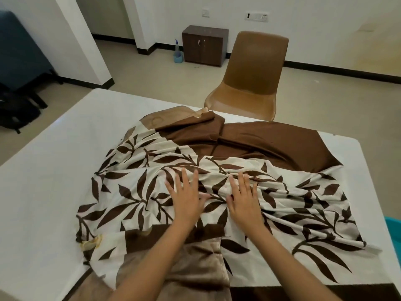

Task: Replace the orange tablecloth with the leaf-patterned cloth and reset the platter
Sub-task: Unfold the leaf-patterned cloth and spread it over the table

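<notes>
The leaf-patterned cloth point(134, 192), cream with dark brown leaves and plain brown panels, lies rumpled and partly folded across the middle of the white table point(54, 170). My left hand point(186, 196) rests flat on the cloth with fingers spread. Just to its right, my right hand point(244, 198) lies flat on the cloth too, fingers apart, over a bunch of wrinkles. Neither hand grips anything. No orange cloth or platter is in view.
A brown plastic chair point(253, 72) stands at the table's far side. Behind it a small dark cabinet point(204, 45) and a spray bottle point(178, 52) sit by the wall. A teal object point(393, 229) shows at the right edge. A dark bag point(17, 111) lies on the floor, left.
</notes>
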Motion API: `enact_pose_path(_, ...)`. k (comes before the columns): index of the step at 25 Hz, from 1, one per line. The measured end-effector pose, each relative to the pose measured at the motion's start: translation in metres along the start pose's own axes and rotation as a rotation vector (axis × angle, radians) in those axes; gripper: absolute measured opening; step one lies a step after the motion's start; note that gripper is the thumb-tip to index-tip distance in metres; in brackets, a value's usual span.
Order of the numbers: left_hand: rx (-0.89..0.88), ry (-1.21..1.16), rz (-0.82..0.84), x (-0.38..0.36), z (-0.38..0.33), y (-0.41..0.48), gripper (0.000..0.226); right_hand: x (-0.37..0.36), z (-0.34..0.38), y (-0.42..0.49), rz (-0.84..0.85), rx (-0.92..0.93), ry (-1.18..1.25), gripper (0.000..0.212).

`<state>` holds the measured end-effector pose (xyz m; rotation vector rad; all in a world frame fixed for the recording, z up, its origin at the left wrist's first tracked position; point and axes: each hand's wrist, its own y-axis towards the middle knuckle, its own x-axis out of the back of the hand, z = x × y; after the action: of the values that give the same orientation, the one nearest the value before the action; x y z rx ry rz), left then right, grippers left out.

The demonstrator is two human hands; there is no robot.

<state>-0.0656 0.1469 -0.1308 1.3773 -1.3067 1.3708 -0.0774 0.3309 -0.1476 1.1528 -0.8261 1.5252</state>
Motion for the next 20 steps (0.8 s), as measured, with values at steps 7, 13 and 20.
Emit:
enact_pose_path(7,-0.149,0.017,0.45,-0.028,0.061,-0.134,0.124,-0.011,-0.045,-0.125,0.218,-0.156,-0.153,0.074)
enact_pose_path(13,0.182,-0.033,0.68,-0.003,0.102,-0.185,0.143,-0.015,0.012,-0.173,0.344,-0.171,-0.115,0.085)
enact_pose_path(20,0.542,-0.095,0.404,0.013,0.14,-0.237,0.12,0.018,0.044,-0.247,0.332,-0.118,-0.109,0.082)
